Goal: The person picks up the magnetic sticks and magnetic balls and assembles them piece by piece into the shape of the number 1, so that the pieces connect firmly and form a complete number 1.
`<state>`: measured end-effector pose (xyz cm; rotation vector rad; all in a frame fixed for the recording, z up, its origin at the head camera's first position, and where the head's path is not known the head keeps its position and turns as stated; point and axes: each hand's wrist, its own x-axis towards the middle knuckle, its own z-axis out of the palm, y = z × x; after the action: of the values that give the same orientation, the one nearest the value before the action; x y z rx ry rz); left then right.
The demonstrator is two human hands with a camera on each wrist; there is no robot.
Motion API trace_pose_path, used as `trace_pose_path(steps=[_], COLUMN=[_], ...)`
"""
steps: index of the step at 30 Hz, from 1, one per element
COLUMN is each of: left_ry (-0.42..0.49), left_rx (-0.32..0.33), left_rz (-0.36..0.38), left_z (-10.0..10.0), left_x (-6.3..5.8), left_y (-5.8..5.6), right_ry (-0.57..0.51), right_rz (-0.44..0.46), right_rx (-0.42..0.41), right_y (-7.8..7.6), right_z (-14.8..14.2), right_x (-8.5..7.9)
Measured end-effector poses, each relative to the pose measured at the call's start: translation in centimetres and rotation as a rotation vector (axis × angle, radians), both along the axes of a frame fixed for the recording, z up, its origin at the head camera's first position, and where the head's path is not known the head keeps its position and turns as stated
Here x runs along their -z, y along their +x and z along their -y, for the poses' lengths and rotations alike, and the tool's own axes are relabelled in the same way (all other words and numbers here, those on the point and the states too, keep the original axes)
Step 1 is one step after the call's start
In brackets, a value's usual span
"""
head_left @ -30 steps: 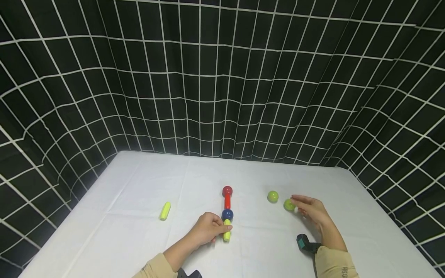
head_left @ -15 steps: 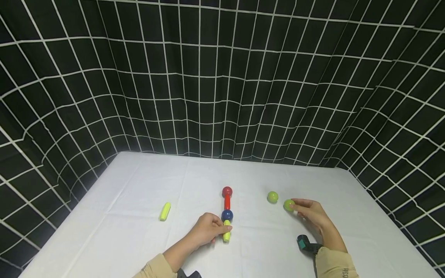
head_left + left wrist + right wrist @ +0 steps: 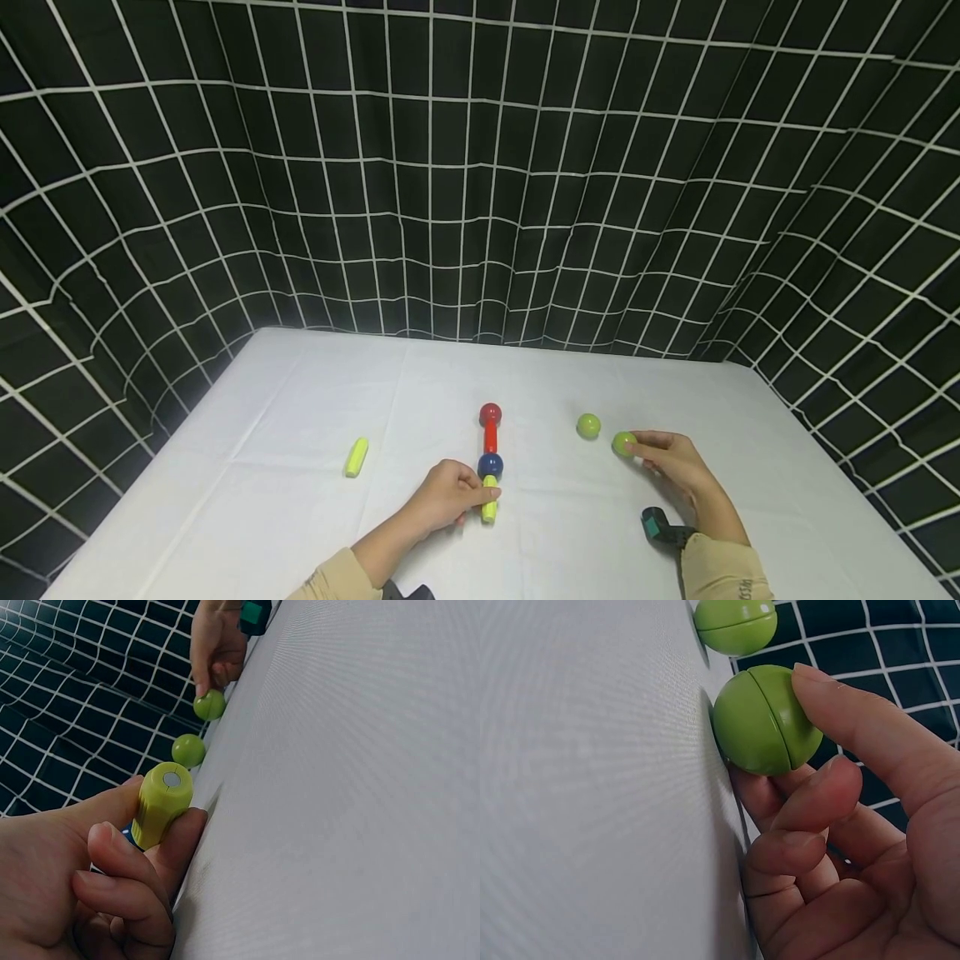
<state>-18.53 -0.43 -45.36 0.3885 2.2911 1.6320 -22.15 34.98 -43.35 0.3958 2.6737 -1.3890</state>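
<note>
With thumb and fingers my left hand (image 3: 448, 497) pinches a yellow magnetic rod (image 3: 489, 510), whose metal end faces the camera in the left wrist view. The rod's far end meets a blue ball (image 3: 491, 465). From there a red rod (image 3: 491, 436) runs on to a red ball (image 3: 491, 414), all in one straight line. On the right, my right hand (image 3: 672, 460) holds a green ball (image 3: 623, 443) low at the table, thumb on one side and fingers on the other. A seam circles this ball (image 3: 761, 720) in the right wrist view.
Another green ball (image 3: 588, 426) lies just left of the held one. Farther left, a second yellow rod (image 3: 357, 457) rests on the white-covered table (image 3: 300, 392). A black curtain with white grid lines (image 3: 480, 183) stands behind the table and along both sides.
My right thumb has come onto the near side of the green ball, and the fingers have shifted slightly down around it. My left hand and the line of parts have stayed put.
</note>
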Motion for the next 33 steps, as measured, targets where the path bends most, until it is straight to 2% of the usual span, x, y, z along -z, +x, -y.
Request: trace_pose_path(steps=[8, 21, 33], left_ry=[-0.004, -0.009, -0.011], left_rx=[-0.001, -0.006, -0.004], left_rz=[0.003, 0.010, 0.011], left_z=[-0.08, -0.06, 0.03], left_x=[0.16, 0.13, 0.15], left_y=[0.00, -0.04, -0.15], right_ry=[-0.011, 0.008, 0.033], right_rz=[-0.014, -0.012, -0.007], right_rx=[-0.015, 0.010, -0.012], right_y=[0.06, 0.05, -0.04], right_z=[0.01, 0.25, 0.30], right_x=[0.00, -0.25, -0.29])
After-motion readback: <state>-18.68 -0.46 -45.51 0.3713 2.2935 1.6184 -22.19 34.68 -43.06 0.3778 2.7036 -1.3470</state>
